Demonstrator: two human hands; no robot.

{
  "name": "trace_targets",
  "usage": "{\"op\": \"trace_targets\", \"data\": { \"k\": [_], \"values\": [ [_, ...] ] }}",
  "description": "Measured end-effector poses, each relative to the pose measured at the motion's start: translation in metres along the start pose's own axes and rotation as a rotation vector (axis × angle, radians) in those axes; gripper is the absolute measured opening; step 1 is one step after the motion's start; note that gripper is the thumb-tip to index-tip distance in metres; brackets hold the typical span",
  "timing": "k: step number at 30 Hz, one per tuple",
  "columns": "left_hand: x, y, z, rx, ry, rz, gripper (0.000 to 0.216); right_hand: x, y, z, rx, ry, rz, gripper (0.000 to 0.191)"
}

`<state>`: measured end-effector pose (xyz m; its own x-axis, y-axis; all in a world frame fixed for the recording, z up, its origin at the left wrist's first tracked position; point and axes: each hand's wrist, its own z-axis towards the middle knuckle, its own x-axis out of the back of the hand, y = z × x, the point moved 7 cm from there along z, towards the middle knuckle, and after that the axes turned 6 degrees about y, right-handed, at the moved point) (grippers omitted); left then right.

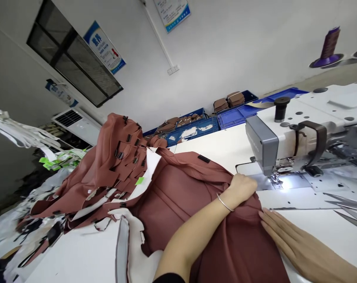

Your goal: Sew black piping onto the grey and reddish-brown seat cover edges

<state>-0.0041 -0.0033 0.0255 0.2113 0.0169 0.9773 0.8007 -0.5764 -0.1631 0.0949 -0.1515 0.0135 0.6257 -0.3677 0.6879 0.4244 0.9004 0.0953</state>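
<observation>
A large reddish-brown leather cover [181,196] lies across the white sewing table [78,255], its edge close to the needle of the sewing machine [299,137]. My left hand [240,188], with a thin bangle on the wrist, is closed on a fold of the cover just left of the lit needle plate [280,182]. My right hand [287,236] lies flat with fingers stretched out, pressing the cover's right edge onto the table.
A heap of the same brown pieces with white backing and black clips [119,157] is piled at the left. Scissors [346,208] lie at the right edge. Blue bins with brown parts [196,125] stand behind. A purple thread cone [328,47] sits at the top right.
</observation>
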Motion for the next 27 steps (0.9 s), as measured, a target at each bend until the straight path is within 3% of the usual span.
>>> {"op": "trace_targets", "data": {
  "k": [5, 10, 15, 18, 20, 22, 24, 27],
  "values": [
    [-0.001, -0.007, 0.005, 0.025, -0.036, -0.063, 0.025, -0.027, 0.008, 0.033, 0.158, -0.012, 0.027, 0.055],
    [0.011, -0.015, 0.009, 0.066, -0.078, -0.134, 0.025, -0.033, 0.012, 0.037, 0.190, -0.023, 0.039, 0.055],
    [0.027, -0.023, 0.012, 0.062, -0.180, -0.196, 0.023, -0.036, 0.013, 0.034, 0.172, 0.056, 0.015, 0.046],
    [0.034, -0.046, 0.003, 0.059, -0.261, -0.207, 0.018, -0.037, 0.016, 0.026, 0.133, 0.069, 0.074, 0.034],
    [0.038, -0.068, -0.005, 0.089, -0.289, -0.201, 0.011, -0.036, 0.019, 0.021, 0.123, 0.049, 0.085, 0.034],
    [0.040, -0.081, -0.010, 0.119, -0.284, -0.191, 0.017, -0.031, 0.023, 0.017, 0.100, 0.050, 0.075, 0.036],
    [0.039, -0.080, -0.007, 0.139, -0.240, -0.164, 0.024, -0.027, 0.026, 0.017, 0.073, 0.062, 0.066, 0.036],
    [0.033, -0.054, 0.013, 0.145, -0.141, -0.077, 0.027, -0.023, 0.026, 0.015, 0.051, 0.078, 0.047, 0.037]
  ]
}}
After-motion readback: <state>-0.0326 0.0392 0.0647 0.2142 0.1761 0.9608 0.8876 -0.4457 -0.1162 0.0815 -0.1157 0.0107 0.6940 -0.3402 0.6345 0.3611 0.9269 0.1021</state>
